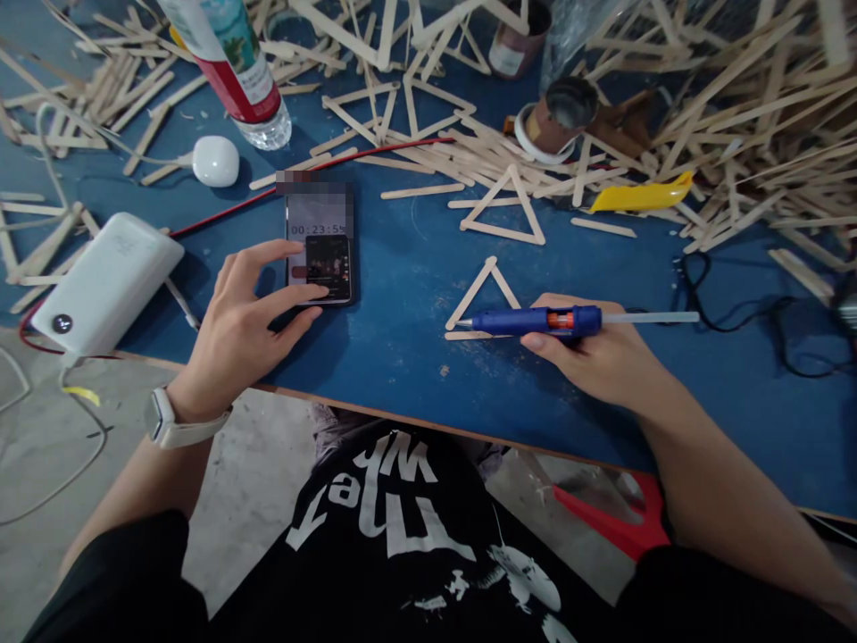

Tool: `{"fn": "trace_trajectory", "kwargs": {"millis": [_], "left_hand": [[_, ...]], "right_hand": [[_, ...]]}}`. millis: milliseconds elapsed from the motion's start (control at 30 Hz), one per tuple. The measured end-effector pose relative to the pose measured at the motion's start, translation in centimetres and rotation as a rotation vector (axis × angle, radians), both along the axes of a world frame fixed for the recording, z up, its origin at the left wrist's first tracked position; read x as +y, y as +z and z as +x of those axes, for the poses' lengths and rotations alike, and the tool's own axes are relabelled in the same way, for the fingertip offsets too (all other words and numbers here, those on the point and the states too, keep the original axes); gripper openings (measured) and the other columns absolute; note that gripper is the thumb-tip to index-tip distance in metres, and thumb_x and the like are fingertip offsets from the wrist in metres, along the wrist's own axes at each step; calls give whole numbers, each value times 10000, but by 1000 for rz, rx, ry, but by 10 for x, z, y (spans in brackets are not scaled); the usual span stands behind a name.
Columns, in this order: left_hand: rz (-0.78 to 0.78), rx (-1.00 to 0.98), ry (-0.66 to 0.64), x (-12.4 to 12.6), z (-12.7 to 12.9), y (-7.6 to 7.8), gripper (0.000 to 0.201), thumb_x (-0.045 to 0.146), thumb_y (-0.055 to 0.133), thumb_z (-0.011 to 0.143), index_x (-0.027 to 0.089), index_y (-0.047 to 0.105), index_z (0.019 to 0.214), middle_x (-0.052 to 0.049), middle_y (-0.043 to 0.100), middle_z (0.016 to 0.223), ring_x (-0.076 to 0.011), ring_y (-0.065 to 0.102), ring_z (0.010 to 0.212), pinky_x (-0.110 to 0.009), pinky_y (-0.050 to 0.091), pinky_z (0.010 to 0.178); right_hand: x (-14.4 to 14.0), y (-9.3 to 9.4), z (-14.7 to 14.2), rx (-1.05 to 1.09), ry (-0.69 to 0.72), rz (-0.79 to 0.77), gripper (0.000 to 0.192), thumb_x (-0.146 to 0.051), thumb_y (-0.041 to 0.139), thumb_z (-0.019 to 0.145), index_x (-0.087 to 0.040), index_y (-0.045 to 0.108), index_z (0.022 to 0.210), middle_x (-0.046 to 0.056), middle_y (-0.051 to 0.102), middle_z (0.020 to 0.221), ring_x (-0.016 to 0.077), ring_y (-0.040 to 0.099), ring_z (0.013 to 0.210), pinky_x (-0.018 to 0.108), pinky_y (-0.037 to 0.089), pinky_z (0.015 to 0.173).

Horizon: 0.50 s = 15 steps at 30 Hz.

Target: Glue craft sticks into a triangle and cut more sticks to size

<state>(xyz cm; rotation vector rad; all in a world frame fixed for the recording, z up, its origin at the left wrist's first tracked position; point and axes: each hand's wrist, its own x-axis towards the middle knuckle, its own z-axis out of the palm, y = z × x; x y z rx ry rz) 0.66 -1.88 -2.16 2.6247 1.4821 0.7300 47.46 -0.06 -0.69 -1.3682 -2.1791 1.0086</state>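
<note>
The person's left hand [245, 317] lay on the blue table [402, 295], fingers spread and loosely open, gripping nothing; its thumb and fingertips touched the lower edge of a smartphone [320, 246] lying flat just ahead of it, screen lit with a timer reading. A pale smartwatch [164, 418] sat on that wrist. Left of this hand lay a white power bank [107, 281], and beyond it a small white earbud case [215, 161] with a white cable. A red wire [268, 192] ran from the power bank's side past the top of the phone. Farther ahead of the left hand stood a clear water bottle [231, 67] with a red label.

The right hand [599, 357] was closed around a blue glue gun [536, 321], held level with the nozzle pointing left toward the other hand and a clear glue stick [653, 317] jutting out behind. The nozzle tip met the bottom corner of a triangle of wooden craft sticks [478, 299] lying flat on the table, just left of the right hand. Ahead of that hand lay another finished stick triangle [505, 210], a yellow plastic piece [639, 196] and a small tin [559, 112]. Loose craft sticks [736, 116] were heaped beyond and to the right. A black cord [736, 308] trailed right of the right hand.
</note>
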Motion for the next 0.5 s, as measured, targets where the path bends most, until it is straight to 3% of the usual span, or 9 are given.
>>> {"fn": "trace_trajectory", "kwargs": {"millis": [500], "left_hand": [[11,-37,11,1,-1,1,337,166,853,1123,350,810,1403,-134,668,1713,-409,758,1497,-714,678,1262]], "right_hand": [[1,1,0,-16,6,-15,601,-830,723,1139,-289,635,891,-17,619,761,195,557,655,390,407,636]]}}
